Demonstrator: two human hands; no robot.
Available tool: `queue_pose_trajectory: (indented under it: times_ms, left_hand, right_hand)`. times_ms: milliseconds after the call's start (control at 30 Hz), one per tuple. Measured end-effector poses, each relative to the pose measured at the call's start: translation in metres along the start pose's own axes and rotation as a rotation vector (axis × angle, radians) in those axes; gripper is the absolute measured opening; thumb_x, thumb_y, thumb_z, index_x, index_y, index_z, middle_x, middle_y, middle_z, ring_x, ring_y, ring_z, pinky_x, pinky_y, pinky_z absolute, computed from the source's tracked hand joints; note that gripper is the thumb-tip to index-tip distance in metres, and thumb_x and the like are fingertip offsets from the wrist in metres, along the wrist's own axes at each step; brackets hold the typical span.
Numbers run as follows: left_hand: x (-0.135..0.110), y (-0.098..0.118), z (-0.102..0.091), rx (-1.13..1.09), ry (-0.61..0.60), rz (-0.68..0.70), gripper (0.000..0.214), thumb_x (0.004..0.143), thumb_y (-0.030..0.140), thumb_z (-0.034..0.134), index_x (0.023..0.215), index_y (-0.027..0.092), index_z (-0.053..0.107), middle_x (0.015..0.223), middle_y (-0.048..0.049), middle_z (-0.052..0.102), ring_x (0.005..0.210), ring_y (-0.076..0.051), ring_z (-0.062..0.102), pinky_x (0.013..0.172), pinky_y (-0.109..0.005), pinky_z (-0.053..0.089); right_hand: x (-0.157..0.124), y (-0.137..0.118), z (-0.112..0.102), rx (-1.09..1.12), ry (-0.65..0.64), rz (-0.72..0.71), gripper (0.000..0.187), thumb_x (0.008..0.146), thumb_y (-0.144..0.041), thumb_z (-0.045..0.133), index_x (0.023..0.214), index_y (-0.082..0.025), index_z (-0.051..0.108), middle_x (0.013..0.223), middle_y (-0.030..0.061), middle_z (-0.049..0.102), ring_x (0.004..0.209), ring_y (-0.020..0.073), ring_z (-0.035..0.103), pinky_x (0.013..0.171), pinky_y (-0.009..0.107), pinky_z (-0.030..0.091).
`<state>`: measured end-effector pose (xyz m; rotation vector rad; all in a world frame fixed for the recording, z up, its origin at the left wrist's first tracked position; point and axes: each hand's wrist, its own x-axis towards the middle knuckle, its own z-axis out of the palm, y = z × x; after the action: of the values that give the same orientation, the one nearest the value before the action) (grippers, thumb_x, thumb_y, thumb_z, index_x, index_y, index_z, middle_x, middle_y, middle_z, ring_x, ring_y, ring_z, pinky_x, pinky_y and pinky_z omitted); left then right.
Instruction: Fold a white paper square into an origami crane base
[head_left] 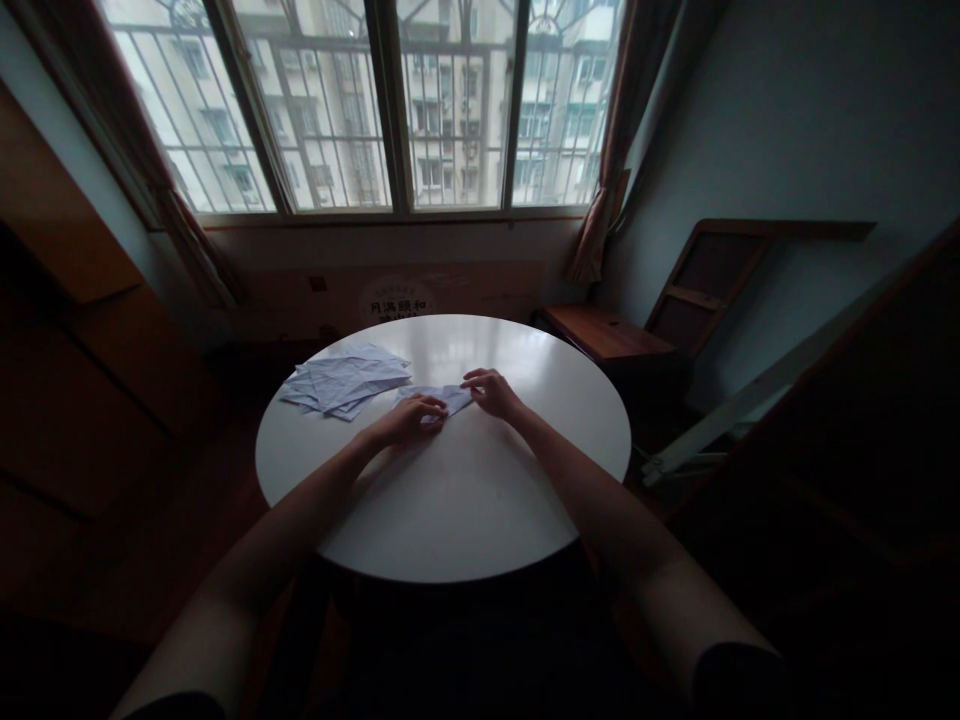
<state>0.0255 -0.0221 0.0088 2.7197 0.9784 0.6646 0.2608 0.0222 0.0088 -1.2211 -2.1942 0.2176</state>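
Observation:
A folded sheet of paper (456,398) lies on the round white table (450,500), between my two hands. My left hand (414,418) rests at its near left side, fingers curled and pressed onto it. At the paper's right end, my right hand (491,392) pinches the corner between thumb and fingers. Part of the paper is hidden under my left hand. To the left of it sits a loose pile of creased pale papers (349,378), touched by neither hand.
A barred window (450,110) lies beyond the table, above a printed cardboard box (292,295). At the back right stands a low wooden stand (607,333) with a framed wooden piece (709,270). An orange-brown cabinet (75,250) stands on the left.

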Motion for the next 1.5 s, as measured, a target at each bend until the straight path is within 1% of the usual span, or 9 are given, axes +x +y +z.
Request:
queue_pose_trajectory:
  times_ms: [167,300,400,600,767,933,1133,1367,1500]
  left_hand:
    - [0.001,-0.002,0.004,-0.043,0.014,0.065,0.025,0.085,0.033,0.062,0.103,0.020,0.073,0.108,-0.0102,0.069,0.100,-0.021,0.063,0.092,-0.035,0.048]
    - [0.001,-0.001,0.006,-0.037,0.022,0.061,0.027,0.089,0.037,0.058,0.103,0.021,0.073,0.106,-0.0099,0.069,0.098,-0.021,0.063,0.091,-0.035,0.048]
    - [0.001,0.000,0.010,0.009,0.024,-0.001,0.032,0.091,0.038,0.053,0.113,0.021,0.069,0.115,-0.0107,0.066,0.106,-0.023,0.061,0.095,-0.037,0.047]
    - [0.001,-0.002,0.012,0.105,-0.081,-0.116,0.047,0.092,0.041,0.049,0.135,0.022,0.053,0.140,-0.0108,0.053,0.130,-0.029,0.046,0.109,-0.047,0.034]
    - [0.001,0.001,0.007,0.106,-0.100,-0.142,0.048,0.091,0.042,0.050,0.135,0.022,0.054,0.139,-0.0094,0.054,0.130,-0.027,0.047,0.110,-0.043,0.034]
    - [0.002,0.001,0.006,0.129,-0.103,-0.177,0.048,0.090,0.044,0.051,0.132,0.021,0.056,0.139,-0.0103,0.054,0.129,-0.028,0.048,0.109,-0.044,0.035]
    - [0.002,-0.001,0.006,0.156,-0.127,-0.186,0.047,0.090,0.044,0.050,0.131,0.022,0.057,0.140,-0.0105,0.052,0.130,-0.028,0.047,0.109,-0.045,0.035]
    - [0.001,0.002,0.005,0.158,-0.189,-0.242,0.054,0.093,0.045,0.045,0.141,0.022,0.045,0.147,-0.0109,0.044,0.136,-0.029,0.039,0.112,-0.046,0.028]
    - [0.001,0.001,0.005,0.157,-0.197,-0.230,0.054,0.093,0.045,0.044,0.141,0.022,0.045,0.148,-0.0106,0.043,0.138,-0.028,0.037,0.113,-0.044,0.028]
  right_hand:
    - [0.000,0.004,0.017,0.166,-0.145,-0.125,0.027,0.078,-0.008,0.058,0.092,-0.019,0.078,0.115,0.0082,0.070,0.096,0.0210,0.068,0.089,0.031,0.051]
    - [-0.002,0.007,0.017,0.271,-0.231,-0.094,0.024,0.079,-0.014,0.060,0.096,-0.017,0.078,0.115,0.0088,0.070,0.098,0.0229,0.069,0.089,0.030,0.052]
    - [-0.002,0.008,0.014,0.304,-0.267,-0.071,0.025,0.078,-0.014,0.061,0.097,-0.018,0.077,0.117,0.0090,0.069,0.100,0.0236,0.069,0.090,0.031,0.052]
    - [-0.002,0.008,0.014,0.346,-0.284,-0.050,0.027,0.077,-0.014,0.062,0.099,-0.020,0.077,0.118,0.0079,0.069,0.100,0.0237,0.069,0.090,0.032,0.052]
    - [-0.003,0.003,0.011,0.362,-0.275,-0.087,0.024,0.079,-0.017,0.062,0.098,-0.018,0.077,0.108,0.0087,0.073,0.096,0.0213,0.069,0.085,0.028,0.051]
    - [-0.003,-0.004,0.002,0.231,-0.214,-0.018,0.032,0.077,-0.006,0.056,0.102,-0.013,0.076,0.085,0.0083,0.076,0.074,0.0163,0.067,0.071,0.024,0.049]
    - [-0.004,-0.007,-0.002,0.196,-0.223,-0.010,0.032,0.075,-0.006,0.055,0.097,-0.015,0.077,0.083,0.0067,0.076,0.069,0.0133,0.063,0.068,0.022,0.046]
    - [-0.004,-0.007,-0.002,0.239,-0.244,0.000,0.032,0.076,-0.007,0.055,0.099,-0.013,0.077,0.088,0.0084,0.075,0.071,0.0134,0.063,0.069,0.022,0.046]
    - [-0.004,-0.005,-0.001,0.231,-0.244,0.000,0.031,0.076,-0.008,0.057,0.099,-0.016,0.077,0.090,0.0074,0.075,0.072,0.0135,0.062,0.068,0.022,0.046]
